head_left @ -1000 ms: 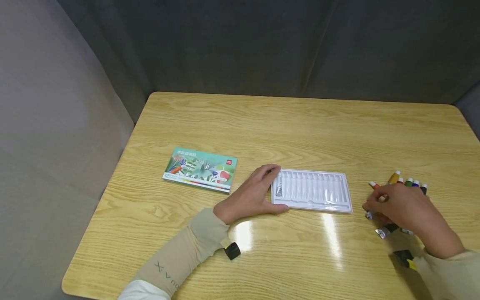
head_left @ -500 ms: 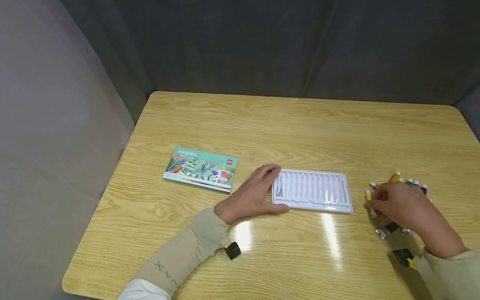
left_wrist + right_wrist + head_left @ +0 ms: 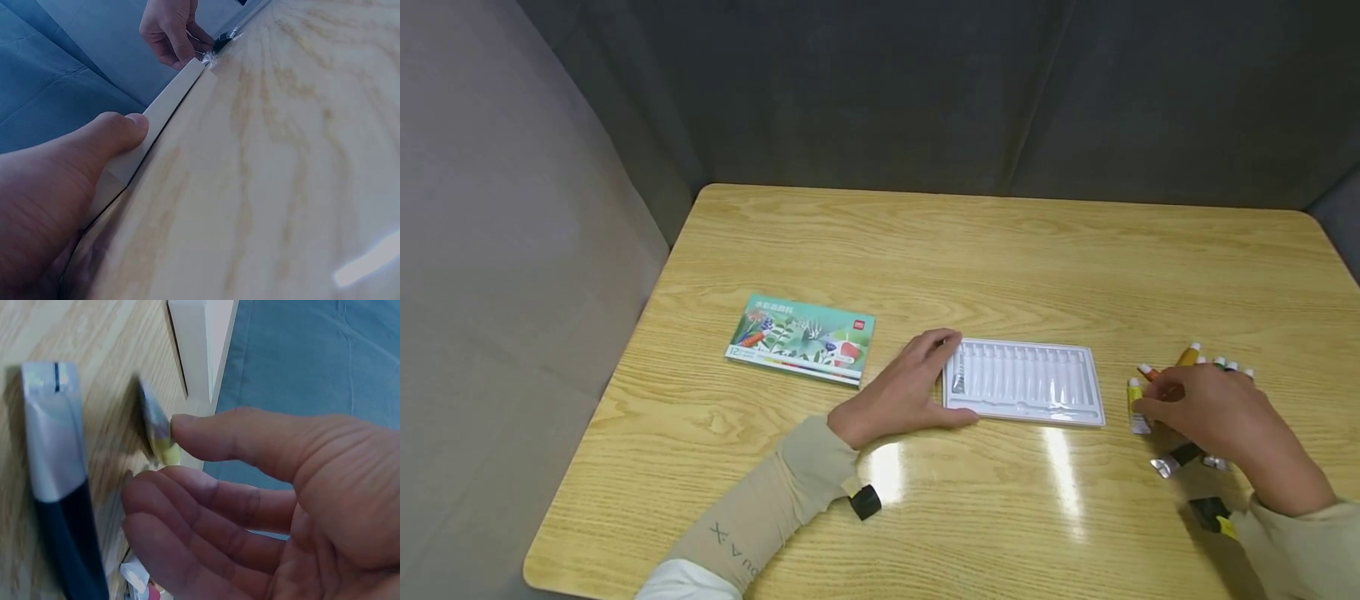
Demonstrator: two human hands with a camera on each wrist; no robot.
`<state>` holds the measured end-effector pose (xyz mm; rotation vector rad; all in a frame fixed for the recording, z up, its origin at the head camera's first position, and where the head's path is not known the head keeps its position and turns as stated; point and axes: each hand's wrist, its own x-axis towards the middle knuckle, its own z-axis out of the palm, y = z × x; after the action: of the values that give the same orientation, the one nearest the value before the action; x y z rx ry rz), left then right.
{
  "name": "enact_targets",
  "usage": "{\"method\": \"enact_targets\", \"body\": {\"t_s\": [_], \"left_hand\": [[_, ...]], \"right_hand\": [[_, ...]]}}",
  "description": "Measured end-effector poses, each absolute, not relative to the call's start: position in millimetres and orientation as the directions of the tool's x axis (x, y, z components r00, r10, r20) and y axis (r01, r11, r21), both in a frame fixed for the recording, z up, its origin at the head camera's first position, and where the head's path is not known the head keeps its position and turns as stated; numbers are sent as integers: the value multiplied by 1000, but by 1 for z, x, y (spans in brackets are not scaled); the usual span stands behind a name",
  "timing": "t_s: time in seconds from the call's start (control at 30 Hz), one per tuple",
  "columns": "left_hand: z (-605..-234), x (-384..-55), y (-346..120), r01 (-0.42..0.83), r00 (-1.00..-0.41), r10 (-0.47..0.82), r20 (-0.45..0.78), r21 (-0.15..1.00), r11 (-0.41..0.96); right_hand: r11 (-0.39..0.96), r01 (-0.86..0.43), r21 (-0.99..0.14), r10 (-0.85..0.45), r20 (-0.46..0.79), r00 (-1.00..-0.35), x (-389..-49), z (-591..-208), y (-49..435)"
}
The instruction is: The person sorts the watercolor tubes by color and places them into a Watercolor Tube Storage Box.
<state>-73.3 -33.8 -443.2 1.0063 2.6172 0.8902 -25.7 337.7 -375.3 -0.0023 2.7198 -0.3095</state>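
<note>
My left hand (image 3: 902,396) grips the left end of a white plastic tray (image 3: 1037,383), fingers at its far corner and thumb (image 3: 128,131) against its near side. A whitish tube (image 3: 958,372) lies in the leftmost slot; the other slots show bare. Right of the tray, my right hand (image 3: 1221,417) pinches a small yellow paint tube (image 3: 1134,400) between thumb (image 3: 206,434) and fingers, its cap pointing away from me. A dark tube with a silver end (image 3: 59,475) lies close to that hand. My hand partly covers the other tubes.
A teal printed paint box (image 3: 801,337) lies left of the tray. Beyond my right hand are an ochre tube (image 3: 1190,354), an orange-red tube (image 3: 1148,372) and several white-capped tubes. A grey curtain stands behind the wooden table (image 3: 925,250).
The yellow tube, hidden at first, has come into sight at my right fingertips and turned straighter. My right hand has shifted slightly; the left hand and tray have stayed put.
</note>
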Motion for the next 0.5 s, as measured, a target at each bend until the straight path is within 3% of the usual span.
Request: {"method": "enact_targets", "body": {"t_s": [0.5], "left_hand": [[-444,-74,-34,544,-746,665,31,605,582]], "right_hand": [[967,91,-237,-11,-396,-918,-30,-382,330]]}}
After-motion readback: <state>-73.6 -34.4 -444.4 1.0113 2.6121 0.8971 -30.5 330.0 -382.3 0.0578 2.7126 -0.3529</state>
